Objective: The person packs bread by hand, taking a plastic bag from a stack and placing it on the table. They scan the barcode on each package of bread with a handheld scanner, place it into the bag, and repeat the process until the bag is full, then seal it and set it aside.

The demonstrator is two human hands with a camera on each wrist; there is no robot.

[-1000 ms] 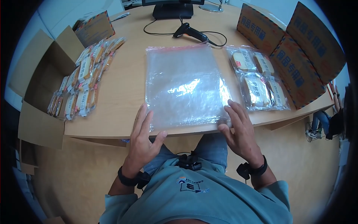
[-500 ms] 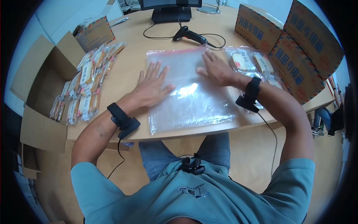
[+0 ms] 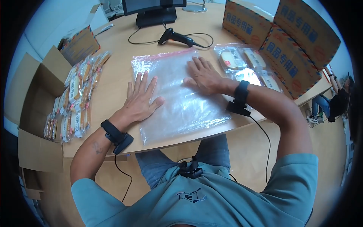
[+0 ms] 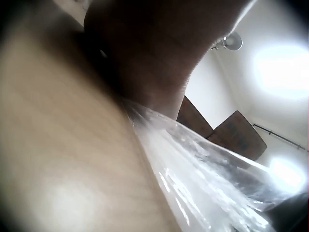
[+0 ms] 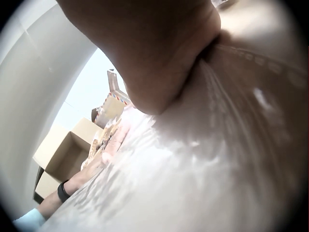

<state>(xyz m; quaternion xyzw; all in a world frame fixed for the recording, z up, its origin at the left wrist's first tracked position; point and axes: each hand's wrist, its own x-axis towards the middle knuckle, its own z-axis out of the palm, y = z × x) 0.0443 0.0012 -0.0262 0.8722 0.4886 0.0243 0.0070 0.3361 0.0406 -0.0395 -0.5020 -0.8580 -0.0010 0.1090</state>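
Observation:
A large clear plastic bag (image 3: 174, 113) lies flat on the table, its pink-edged end away from the person. My left hand (image 3: 139, 103) rests on the bag's left side with fingers spread. On the upper right part of the same bag, my right hand (image 3: 204, 77) lies palm down, fingers pointing to the far edge. The left wrist view shows the hand's underside over a glossy fold of plastic (image 4: 193, 179). Wrinkled plastic (image 5: 159, 179) also spreads beneath the hand in the right wrist view.
Stacked packs of bread (image 3: 75, 90) sit at the left beside an open carton (image 3: 32, 98). Bagged bread slices (image 3: 234, 60) lie to the right, near printed cartons (image 3: 291, 60). A barcode scanner (image 3: 176, 38) with its cable lies behind the bag, before a monitor stand (image 3: 157, 17).
Both hands have moved from the bag's near edge up onto its surface. Over the last half second, the right hand has come slightly nearer the person and the head view has shifted.

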